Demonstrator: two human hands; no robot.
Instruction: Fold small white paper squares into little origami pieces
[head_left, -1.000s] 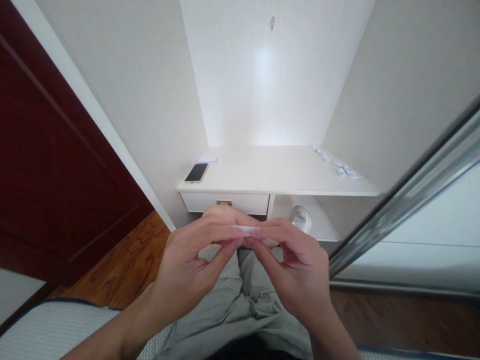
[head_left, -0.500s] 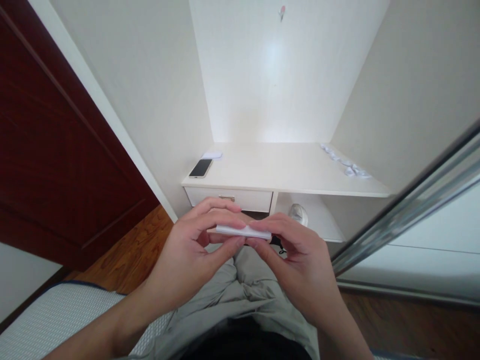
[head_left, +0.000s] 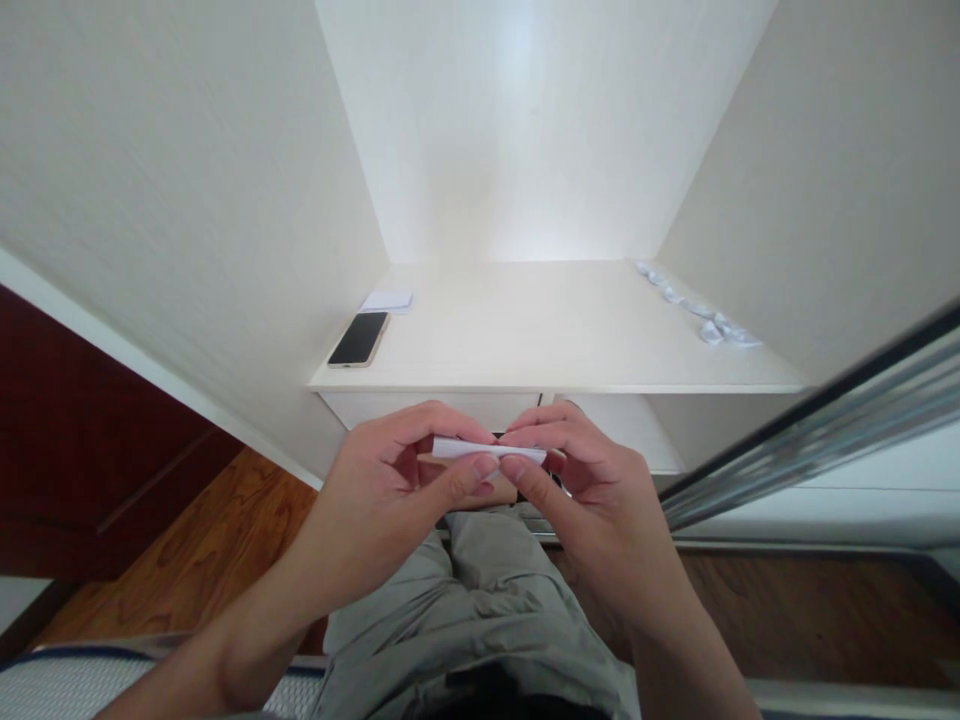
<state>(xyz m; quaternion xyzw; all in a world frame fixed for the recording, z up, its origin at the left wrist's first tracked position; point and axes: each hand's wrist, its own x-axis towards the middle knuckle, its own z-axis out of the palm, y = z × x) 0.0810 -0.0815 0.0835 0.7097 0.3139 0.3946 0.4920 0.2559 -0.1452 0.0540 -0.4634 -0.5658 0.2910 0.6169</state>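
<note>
Between my two hands is a narrow folded strip of white paper (head_left: 489, 450), held level above my lap. My left hand (head_left: 405, 480) pinches its left half, thumb below and fingers along the top. On the other half, my right hand (head_left: 585, 480) grips in the same way, and the two thumb tips nearly meet in the middle. The fingers partly cover the paper, so its full folding cannot be seen.
A white shelf (head_left: 517, 330) lies ahead, with a smartphone (head_left: 360, 339) and white paper sheets (head_left: 388, 301) at its left. Crumpled white paper pieces (head_left: 712, 325) line the right side. Below are a drawer (head_left: 435, 408) and an open compartment. A metal-edged sliding door (head_left: 825, 440) stands right.
The view has shifted closer to the shelf and turned slightly. Both hands still pinch the paper strip, which is now tilted a little differently, with the thumbs pressed against its near face.
</note>
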